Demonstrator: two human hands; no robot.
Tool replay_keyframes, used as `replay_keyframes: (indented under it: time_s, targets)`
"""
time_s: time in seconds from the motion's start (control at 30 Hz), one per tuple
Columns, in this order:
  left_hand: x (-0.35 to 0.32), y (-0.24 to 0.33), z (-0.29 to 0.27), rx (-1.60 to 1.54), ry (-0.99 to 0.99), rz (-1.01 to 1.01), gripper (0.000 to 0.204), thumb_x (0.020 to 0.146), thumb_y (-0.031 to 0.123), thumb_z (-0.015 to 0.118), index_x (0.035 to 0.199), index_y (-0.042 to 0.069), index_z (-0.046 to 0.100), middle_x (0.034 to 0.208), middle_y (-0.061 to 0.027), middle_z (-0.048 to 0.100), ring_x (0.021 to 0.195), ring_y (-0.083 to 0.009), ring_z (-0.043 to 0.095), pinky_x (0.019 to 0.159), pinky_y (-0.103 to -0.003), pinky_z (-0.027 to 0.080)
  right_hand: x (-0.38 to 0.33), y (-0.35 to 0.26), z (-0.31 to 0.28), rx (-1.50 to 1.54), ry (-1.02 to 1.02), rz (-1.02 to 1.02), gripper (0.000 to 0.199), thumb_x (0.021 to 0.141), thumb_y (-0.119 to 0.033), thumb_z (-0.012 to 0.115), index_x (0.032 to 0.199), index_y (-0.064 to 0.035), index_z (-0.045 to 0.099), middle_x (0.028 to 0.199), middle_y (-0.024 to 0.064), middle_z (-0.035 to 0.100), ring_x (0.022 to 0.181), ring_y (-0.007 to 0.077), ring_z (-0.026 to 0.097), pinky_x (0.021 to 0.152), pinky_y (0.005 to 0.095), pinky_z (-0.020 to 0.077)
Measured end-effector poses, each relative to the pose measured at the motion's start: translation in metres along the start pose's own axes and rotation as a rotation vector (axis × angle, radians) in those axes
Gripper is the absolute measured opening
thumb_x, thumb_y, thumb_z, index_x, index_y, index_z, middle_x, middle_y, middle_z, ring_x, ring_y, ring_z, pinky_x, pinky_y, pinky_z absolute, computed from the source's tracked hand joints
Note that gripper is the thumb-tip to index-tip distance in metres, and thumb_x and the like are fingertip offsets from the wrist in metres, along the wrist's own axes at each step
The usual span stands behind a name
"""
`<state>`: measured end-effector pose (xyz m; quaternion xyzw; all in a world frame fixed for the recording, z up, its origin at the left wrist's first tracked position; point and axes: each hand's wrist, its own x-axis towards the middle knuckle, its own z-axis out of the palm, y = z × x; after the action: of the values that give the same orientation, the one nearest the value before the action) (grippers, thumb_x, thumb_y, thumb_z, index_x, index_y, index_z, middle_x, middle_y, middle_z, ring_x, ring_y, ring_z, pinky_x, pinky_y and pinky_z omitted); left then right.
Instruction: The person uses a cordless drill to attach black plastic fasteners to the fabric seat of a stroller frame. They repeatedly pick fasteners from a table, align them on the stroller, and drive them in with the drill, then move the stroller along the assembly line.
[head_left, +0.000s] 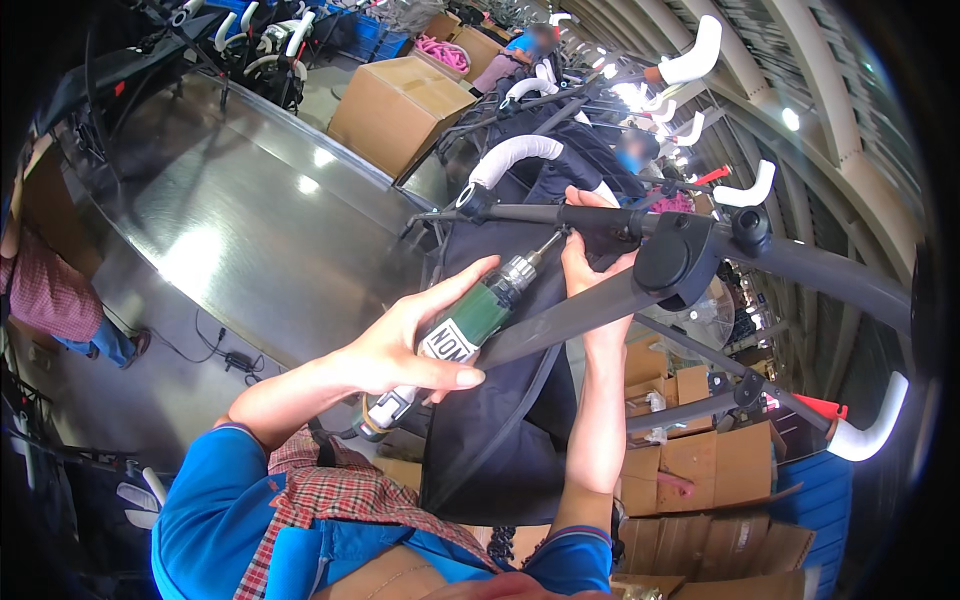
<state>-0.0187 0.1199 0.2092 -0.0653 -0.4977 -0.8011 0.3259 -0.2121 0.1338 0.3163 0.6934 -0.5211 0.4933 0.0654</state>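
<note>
My left hand (pixel 395 345) is wrapped round a green electric screwdriver (pixel 482 303). The tool tilts up to the right, and its bit (pixel 548 245) reaches the underside of a black frame tube (pixel 520 214). Behind that tube, my right hand (pixel 597 272) is closed round it at the bit's tip; its fingers are partly hidden. Whether a screw sits under the bit is too small to tell. A black plastic hinge (pixel 672 258) joins the tube to other bars of this stroller-like frame. Black fabric (pixel 505 410) hangs below, and a curved white padded bar (pixel 515 158) rises behind.
A shiny metal table (pixel 290 215) stretches to the left, with a large cardboard box (pixel 395 112) at its far end. White curved handles (pixel 692 52) stick out at right. Cartons (pixel 690 465) stand lower right. A person (pixel 65 280) stands at left; others work farther back.
</note>
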Motion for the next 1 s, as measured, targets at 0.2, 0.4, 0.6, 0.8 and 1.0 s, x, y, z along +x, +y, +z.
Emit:
replay_keyframes:
  time_s: [0.2,0.4,0.6,0.8,1.0]
  targets:
    - [-0.001,0.004,0.009,-0.045,0.028,0.005,0.098,0.079,0.0,0.07,0.155,0.009,0.009,0.082,-0.009,0.057,0.058,-0.0124,0.057,0.053,-0.026,0.048,-0.002,0.003,0.002,0.041,0.031,-0.015,0.036,0.08,0.014,0.055,0.113,0.0019,0.061,0.112,0.0095,0.068,0.098,0.0138,0.064,0.091,0.0283,0.0484]
    - [-0.002,0.006,0.012,-0.131,0.033,0.005,0.092,0.082,-0.006,0.066,0.155,0.014,0.013,0.088,-0.0075,0.062,0.057,-0.0122,0.06,0.051,-0.027,0.049,-0.003,0.001,0.005,0.03,0.033,0.004,0.035,0.081,0.013,0.055,0.114,0.0026,0.06,0.112,0.0089,0.068,0.098,0.0133,0.064,0.09,0.028,0.0482]
    - [0.0,0.009,0.01,-0.367,-0.007,-0.103,0.088,0.08,0.0,0.061,0.154,0.016,0.015,0.085,-0.0146,0.058,0.051,-0.0182,0.061,0.047,-0.029,0.05,-0.005,0.004,0.002,-0.001,0.021,-0.024,0.035,0.083,0.011,0.055,0.117,0.0036,0.058,0.114,0.009,0.067,0.098,0.0131,0.064,0.09,0.0277,0.048]
    - [-0.003,-0.01,-0.003,-0.272,0.022,-0.079,0.101,0.074,0.01,0.071,0.155,0.016,0.01,0.088,-0.0162,0.055,0.05,-0.0179,0.057,0.046,-0.026,0.046,-0.023,0.001,-0.043,-0.004,-0.113,0.069,0.036,0.085,-0.002,0.063,0.12,0.0019,0.057,0.118,0.0127,0.065,0.104,0.0202,0.063,0.094,0.0339,0.0468]
    - [-0.098,-0.075,-0.052,-0.282,0.433,-0.286,0.086,0.087,0.025,0.063,0.155,0.026,0.011,0.085,-0.0141,0.055,0.052,-0.0195,0.056,0.048,-0.029,0.047,-0.157,0.067,-0.219,-0.298,0.914,0.076,0.031,0.097,-0.025,0.052,0.11,0.0011,0.062,0.103,0.0153,0.068,0.093,0.016,0.062,0.083,0.0288,0.0465]
